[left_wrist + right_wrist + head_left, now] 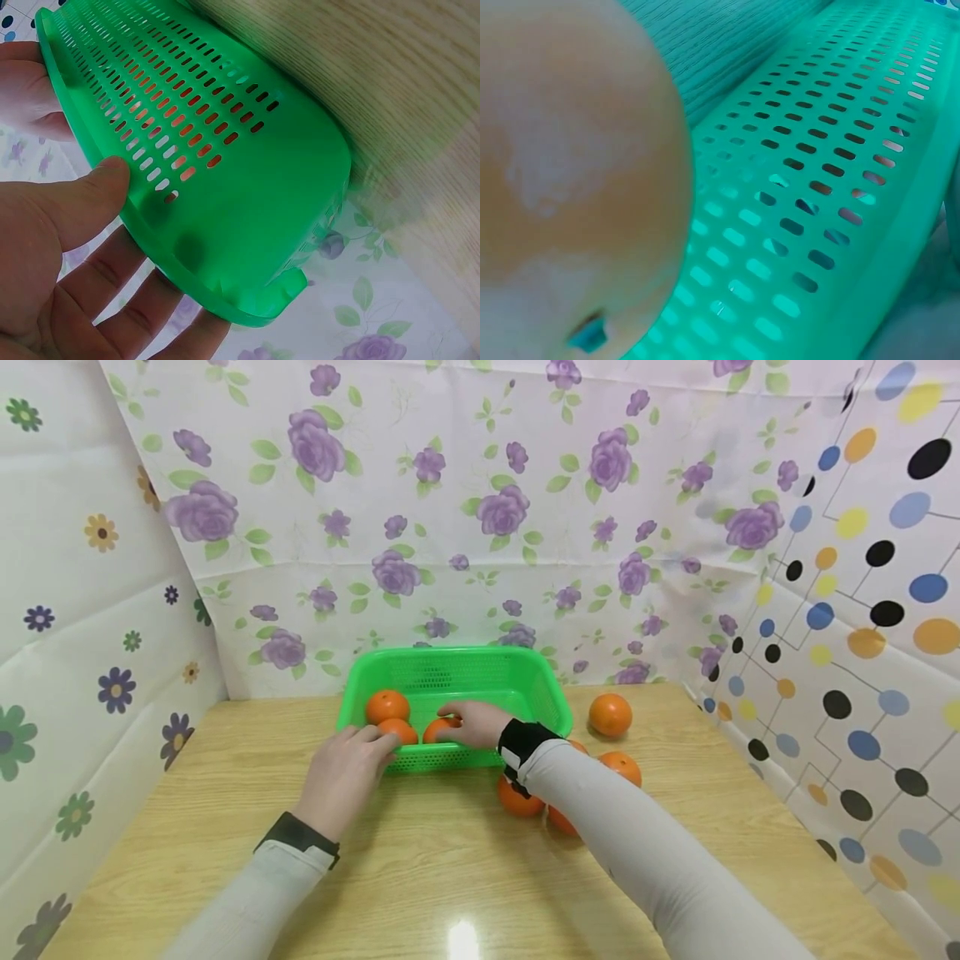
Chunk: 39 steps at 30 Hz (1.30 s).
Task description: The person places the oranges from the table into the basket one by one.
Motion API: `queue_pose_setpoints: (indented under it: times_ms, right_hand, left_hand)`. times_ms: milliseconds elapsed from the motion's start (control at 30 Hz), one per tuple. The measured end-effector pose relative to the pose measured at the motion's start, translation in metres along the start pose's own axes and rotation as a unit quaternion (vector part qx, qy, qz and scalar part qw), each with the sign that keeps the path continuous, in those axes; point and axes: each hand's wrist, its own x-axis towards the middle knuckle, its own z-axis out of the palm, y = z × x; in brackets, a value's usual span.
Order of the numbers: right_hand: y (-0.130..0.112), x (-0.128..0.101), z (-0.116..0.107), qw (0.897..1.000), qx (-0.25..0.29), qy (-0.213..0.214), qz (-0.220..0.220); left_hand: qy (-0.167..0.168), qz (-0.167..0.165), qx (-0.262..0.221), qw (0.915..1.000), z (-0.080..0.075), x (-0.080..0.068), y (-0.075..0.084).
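Green perforated plastic, slotted walls and a rolled rim: the basket [457, 681] stands on the wooden table [450, 877] near the floral backdrop [450, 510]. Left hand [341, 777]: fingers straight and relaxed, thumb [90, 191] pressed against the basket's near wall, fingertips at its rim. Right hand [474, 724]: fingers curled over one orange [437, 729] just inside the near wall, gripping it; in the right wrist view the fruit fills the foreground, pale and blurred. Two more oranges lie inside the basket, one [387, 705] at its left side, another [400, 731] against the near wall beside the left fingertips. Outside the basket, to its right, a lone orange [610, 714] sits on the table; a cluster of oranges [619, 767] lies at its near right corner, partly hidden by the right sleeve [637, 852].
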Motion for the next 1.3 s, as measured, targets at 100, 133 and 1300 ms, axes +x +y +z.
queue_pose_setpoints:
  times_ms: [100, 133, 1300]
  right_hand:
    - [-0.004, -0.003, -0.001, 1.000, -0.007, 0.006, 0.003]
    - [-0.005, -0.004, -0.002, 1.000, -0.010, 0.007, 0.004]
    - [-0.005, -0.090, -0.079, 0.990, -0.069, 0.124, -0.022]
  left_hand:
    - [-0.003, -0.003, 0.001, 1.0000, 0.000, 0.000, 0.000]
    - [-0.004, -0.003, 0.001, 1.0000, 0.000, 0.000, 0.000]
    - [0.013, 0.000, -0.011, 0.9999, 0.001, 0.000, -0.003]
